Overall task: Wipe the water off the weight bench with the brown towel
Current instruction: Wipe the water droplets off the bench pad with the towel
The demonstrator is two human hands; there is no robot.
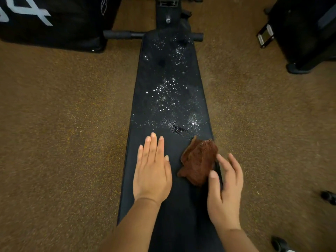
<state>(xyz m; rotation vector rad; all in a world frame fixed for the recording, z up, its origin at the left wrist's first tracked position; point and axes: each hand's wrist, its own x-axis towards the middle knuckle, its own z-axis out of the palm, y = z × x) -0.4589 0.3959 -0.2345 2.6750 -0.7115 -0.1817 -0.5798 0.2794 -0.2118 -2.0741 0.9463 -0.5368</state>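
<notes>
A long black weight bench (181, 206) runs from the bottom of the head view to the top centre. Water droplets (169, 95) glisten across its middle and far part. A crumpled brown towel (199, 161) lies on the bench near its right edge, just short of the wet area. My left hand (151, 171) rests flat on the dry pad, fingers spread, left of the towel. My right hand (225, 190) hovers open at the towel's right side, thumb and fingertips close to it, not clearly gripping it.
Brown speckled carpet (63, 124) lies on both sides of the bench. A black padded block with white markings (54, 20) sits at the far left, black equipment with a metal bracket (300, 33) at the far right. Dark objects (329, 197) lie at the lower right.
</notes>
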